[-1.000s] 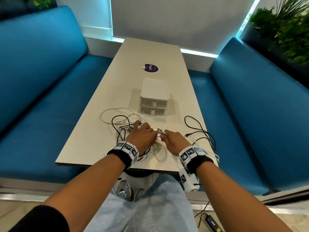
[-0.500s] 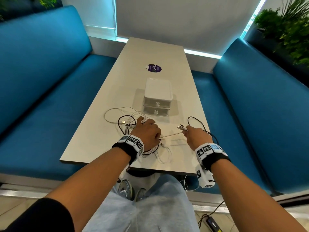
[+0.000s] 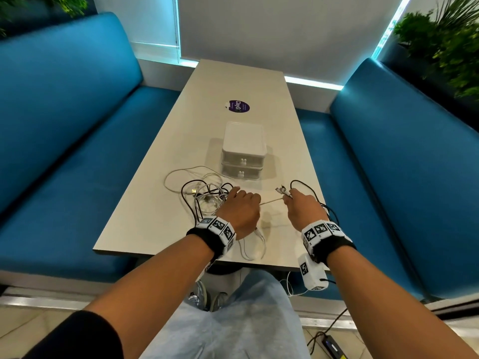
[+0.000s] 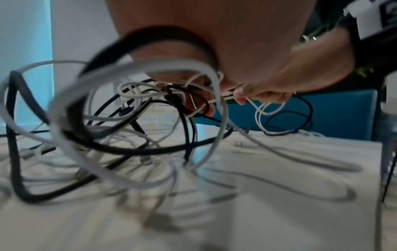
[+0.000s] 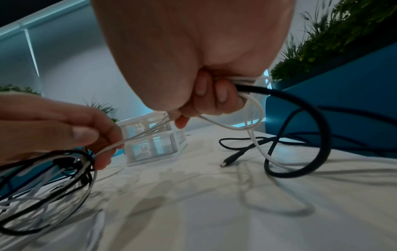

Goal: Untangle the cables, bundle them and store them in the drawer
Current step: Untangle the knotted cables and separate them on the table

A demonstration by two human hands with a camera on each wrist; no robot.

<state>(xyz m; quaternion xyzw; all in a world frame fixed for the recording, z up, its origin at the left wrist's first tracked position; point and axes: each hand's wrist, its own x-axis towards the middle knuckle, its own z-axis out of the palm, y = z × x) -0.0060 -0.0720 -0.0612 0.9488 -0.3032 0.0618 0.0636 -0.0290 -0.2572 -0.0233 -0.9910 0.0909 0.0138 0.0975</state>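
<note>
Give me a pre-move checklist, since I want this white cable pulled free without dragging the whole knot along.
1. Right hand grips the white cable near its plugs: ok.
2. Left hand holds the tangle back: ok.
3. Cable taut between the hands: ok.
4. Cable free of the knot's loops: cannot tell, they overlap under the left hand.
5. Black cable clear of the right hand: not ok, it is gripped too.
6. Drawer unit open for storing: not ok, both drawers are closed.
</note>
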